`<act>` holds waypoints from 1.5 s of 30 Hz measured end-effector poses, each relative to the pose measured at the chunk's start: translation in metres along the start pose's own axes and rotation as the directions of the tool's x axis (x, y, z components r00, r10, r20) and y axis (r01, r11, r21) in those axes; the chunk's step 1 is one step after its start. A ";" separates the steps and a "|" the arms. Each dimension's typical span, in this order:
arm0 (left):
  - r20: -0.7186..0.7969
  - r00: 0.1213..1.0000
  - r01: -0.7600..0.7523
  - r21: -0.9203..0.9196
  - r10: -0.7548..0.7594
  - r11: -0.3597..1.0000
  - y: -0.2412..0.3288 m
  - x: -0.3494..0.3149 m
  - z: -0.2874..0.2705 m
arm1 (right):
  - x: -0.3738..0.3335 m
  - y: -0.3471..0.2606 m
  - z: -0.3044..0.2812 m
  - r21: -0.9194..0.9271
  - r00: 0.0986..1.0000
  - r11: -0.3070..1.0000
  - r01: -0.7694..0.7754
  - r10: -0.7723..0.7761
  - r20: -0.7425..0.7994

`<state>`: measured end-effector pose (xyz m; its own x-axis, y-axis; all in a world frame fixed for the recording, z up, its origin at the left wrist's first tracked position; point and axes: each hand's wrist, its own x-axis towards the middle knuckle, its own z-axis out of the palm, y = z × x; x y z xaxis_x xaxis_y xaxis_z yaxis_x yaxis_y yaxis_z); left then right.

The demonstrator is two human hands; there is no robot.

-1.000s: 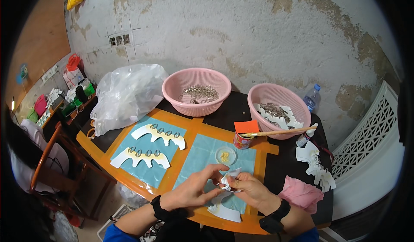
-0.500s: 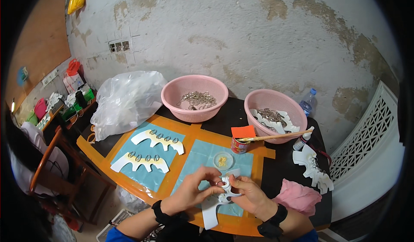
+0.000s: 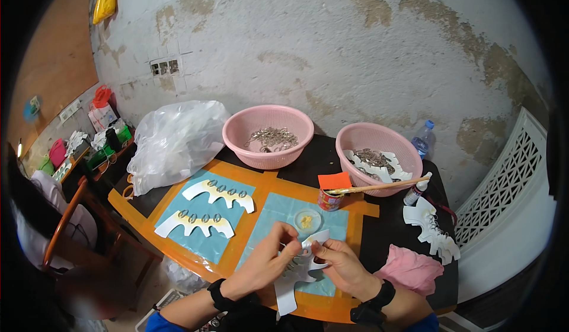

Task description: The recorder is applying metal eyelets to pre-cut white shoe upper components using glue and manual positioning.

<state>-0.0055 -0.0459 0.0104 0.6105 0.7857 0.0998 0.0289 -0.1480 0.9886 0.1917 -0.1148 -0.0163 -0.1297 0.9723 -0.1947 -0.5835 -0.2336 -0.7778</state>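
My right hand [image 3: 348, 270] pinches a white scalloped cut-out strip [image 3: 286, 296] near its upper end, thumb on top. The strip hangs down toward the table's near edge, and several small metal rings show along it. My left hand [image 3: 267, 265] is just left of the strip, its thumb and forefinger curled toward each other; anything between them is too small to make out. Beyond the hands, a clear round dish [image 3: 316, 216] with yellow bits rests on a blue sheet [image 3: 269, 213]. Two similar strips [image 3: 191, 225] bearing metal rings and yellowish smears lie on the left blue sheet [image 3: 207, 247].
Two pink baskets [image 3: 237, 151] with metal rings stand at the back. A red can [image 3: 329, 200] has a wooden stick [image 3: 379, 185] across it. Rightward are a small bottle [image 3: 413, 194], more white strips [image 3: 428, 222] and a pink cloth [image 3: 409, 271]. A plastic bag [image 3: 175, 142] sits back left.
My left fingers have lifted off the strip and moved slightly up and left. The strip has tilted in my right hand, and more of its rings show.
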 end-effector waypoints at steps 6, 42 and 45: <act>0.055 0.995 -0.058 -0.345 0.082 0.937 -0.010 0.016 0.020 | 0.006 0.004 -0.009 -0.129 1.000 0.991 0.030 -0.031 0.001; -0.109 0.975 0.093 -0.583 -0.191 0.807 -0.033 0.005 0.017 | 0.005 0.004 -0.002 -0.267 1.000 0.964 0.012 -0.011 0.003; 0.031 0.965 0.204 -0.713 -0.260 0.671 -0.035 0.003 0.012 | 0.002 -0.009 -0.001 -0.420 0.998 0.907 -0.018 0.038 0.041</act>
<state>0.0042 -0.0456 -0.0254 0.6066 0.7778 -0.1647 -0.4200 0.4893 0.7643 0.1977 -0.1107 -0.0106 -0.1849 0.9623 -0.1996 -0.1906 -0.2343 -0.9533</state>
